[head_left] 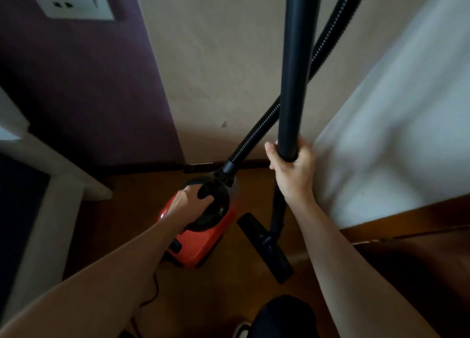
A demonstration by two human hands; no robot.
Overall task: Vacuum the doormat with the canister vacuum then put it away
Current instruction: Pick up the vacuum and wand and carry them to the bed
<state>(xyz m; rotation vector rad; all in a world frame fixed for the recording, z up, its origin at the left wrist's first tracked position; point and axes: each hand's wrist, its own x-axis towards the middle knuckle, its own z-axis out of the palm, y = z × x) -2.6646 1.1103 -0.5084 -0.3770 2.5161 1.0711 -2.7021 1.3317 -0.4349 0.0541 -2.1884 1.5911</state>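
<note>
The black carry handle of the red canister vacuum is gripped by the left hand, its fingers curled round it. The upright black wand is clasped by the right hand, its fingers wrapped round the tube. The canister is seen at the foot of the beige wall, with the ribbed hose rising from its front. The floor nozzle is laid on the wooden floor just beside it.
</note>
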